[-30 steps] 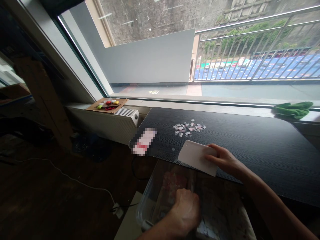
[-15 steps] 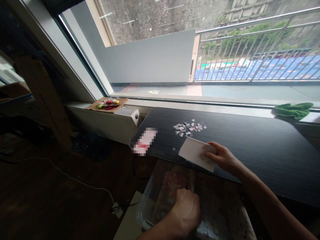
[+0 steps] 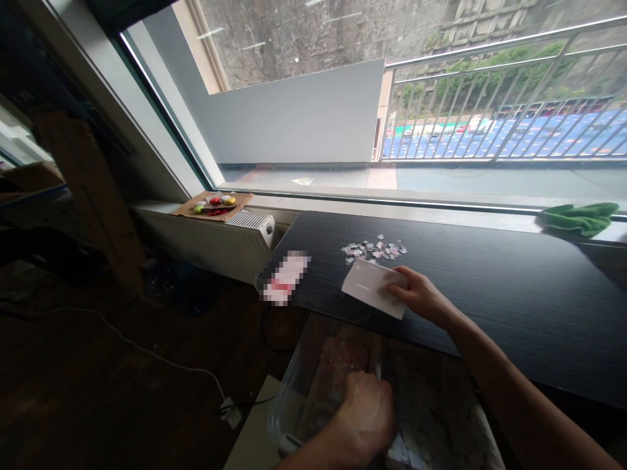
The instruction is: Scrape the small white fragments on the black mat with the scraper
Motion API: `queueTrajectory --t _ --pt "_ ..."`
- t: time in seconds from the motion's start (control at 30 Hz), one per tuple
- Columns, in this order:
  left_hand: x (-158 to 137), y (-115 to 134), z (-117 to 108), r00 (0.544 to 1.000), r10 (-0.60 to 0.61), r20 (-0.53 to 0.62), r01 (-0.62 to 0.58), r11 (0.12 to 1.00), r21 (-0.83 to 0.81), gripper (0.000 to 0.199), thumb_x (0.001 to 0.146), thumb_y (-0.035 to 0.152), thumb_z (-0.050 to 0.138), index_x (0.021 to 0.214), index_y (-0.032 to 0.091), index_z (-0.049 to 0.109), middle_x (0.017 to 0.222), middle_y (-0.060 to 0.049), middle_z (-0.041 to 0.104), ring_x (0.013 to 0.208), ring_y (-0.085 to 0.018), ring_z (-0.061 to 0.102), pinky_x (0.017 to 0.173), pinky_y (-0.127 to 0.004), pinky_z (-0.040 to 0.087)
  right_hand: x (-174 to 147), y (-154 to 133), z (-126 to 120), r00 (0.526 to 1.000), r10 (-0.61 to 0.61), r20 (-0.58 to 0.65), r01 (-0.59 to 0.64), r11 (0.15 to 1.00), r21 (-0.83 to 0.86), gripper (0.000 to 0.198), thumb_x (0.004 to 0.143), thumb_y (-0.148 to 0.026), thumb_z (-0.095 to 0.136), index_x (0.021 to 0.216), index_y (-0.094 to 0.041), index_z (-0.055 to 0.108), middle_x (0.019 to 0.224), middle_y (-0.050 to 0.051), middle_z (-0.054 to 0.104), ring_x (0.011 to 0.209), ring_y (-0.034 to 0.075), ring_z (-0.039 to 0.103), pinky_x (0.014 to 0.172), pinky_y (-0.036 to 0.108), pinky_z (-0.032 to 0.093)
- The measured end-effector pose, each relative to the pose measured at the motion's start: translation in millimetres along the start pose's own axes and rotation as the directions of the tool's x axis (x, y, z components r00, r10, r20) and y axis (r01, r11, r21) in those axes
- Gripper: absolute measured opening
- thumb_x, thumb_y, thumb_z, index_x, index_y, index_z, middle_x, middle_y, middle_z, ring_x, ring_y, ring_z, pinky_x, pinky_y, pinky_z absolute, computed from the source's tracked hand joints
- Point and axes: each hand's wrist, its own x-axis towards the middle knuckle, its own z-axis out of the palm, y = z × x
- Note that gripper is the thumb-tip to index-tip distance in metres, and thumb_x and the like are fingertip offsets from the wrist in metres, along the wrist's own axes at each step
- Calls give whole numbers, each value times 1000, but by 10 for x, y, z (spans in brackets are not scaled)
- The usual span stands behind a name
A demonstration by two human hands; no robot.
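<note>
My right hand grips the right end of a white card, which has a small hole in its far left corner. The card is tilted over the dark tabletop. Its far edge overlaps the near side of a loose pile of small whitish square scraps. My left hand is closed in a fist over a clear plastic box below the table's front edge. Whatever its fingers hold is hidden beneath the hand. Something reddish shows dimly in the box.
A blurred-out pink and white item lies at the table's left end. A green cloth rests on the windowsill at right. Colourful small objects lie on cardboard above the radiator. A white cable crosses the floor.
My right hand has moved the card left and away from me, up to the pile of scraps. A stray scrap in front of the pile is now covered. My left hand has barely moved.
</note>
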Motion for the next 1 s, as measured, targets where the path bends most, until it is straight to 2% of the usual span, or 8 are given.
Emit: queueTrajectory --t 0.1,0.23,0.43,0.6,0.67,0.73,0.83,1.0 --pt "17 -15 28 1000 12 -19 -12 1000 -5 26 77 17 55 95 8 71 89 -21 72 90 -32 69 77 -40 52 -54 11 7 995 -12 95 13 1000 -17 26 65 -32 63 86 -18 61 65 -2 61 57 13 54 49 23 44" --pt "51 -7 29 999 0 45 1 1000 -15 22 77 14 55 90 8 72 90 -21 72 90 -33 69 74 -37 53 -172 14 -31 959 5 284 -10 1000 17 24 67 -34 64 85 -18 62 68 -1 61 60 14 55 50 23 42" --pt "19 20 -45 999 -1 34 2 1000 -21 27 76 14 55 96 8 72 90 -22 72 92 -33 69 78 -40 54 -224 39 -29 983 44 178 -55 997 57 28 65 -35 65 87 -17 61 70 -1 62 62 15 55 52 24 43" --pt "-4 17 -111 993 -53 106 57 998 -31 28 76 14 55 96 7 72 94 -23 72 96 -36 68 80 -43 55 -298 117 -127 940 -7 341 -11 999 51 25 72 -33 64 92 -18 63 70 -1 64 62 15 58 52 24 44" --pt "1 -10 -93 994 -78 82 81 996 -31 29 76 14 54 97 7 72 94 -23 71 96 -36 68 81 -43 55 -302 175 -258 979 -19 204 8 999 51 29 71 -35 65 94 -19 63 70 0 66 61 17 60 52 25 46" --pt "1 -42 -74 993 -110 42 111 993 -33 30 76 14 53 98 8 72 94 -23 71 96 -35 68 83 -44 54 -272 246 -417 999 -7 -38 7 1000 14 32 70 -38 65 96 -19 62 71 2 68 60 18 62 51 27 48" --pt "-13 -71 -85 990 -141 26 142 989 -39 31 76 14 52 99 8 72 96 -23 71 98 -34 67 85 -43 53 -171 333 -599 952 23 -306 -48 996 -74 34 73 -39 63 102 -20 62 74 4 70 59 19 64 52 30 50" --pt "-8 -76 -113 990 -129 49 131 991 -28 32 75 14 54 100 8 72 98 -22 71 98 -35 67 86 -44 53 35 316 -567 962 -18 -271 0 998 -67 32 77 -36 61 105 -20 62 78 6 74 64 19 66 53 28 50"
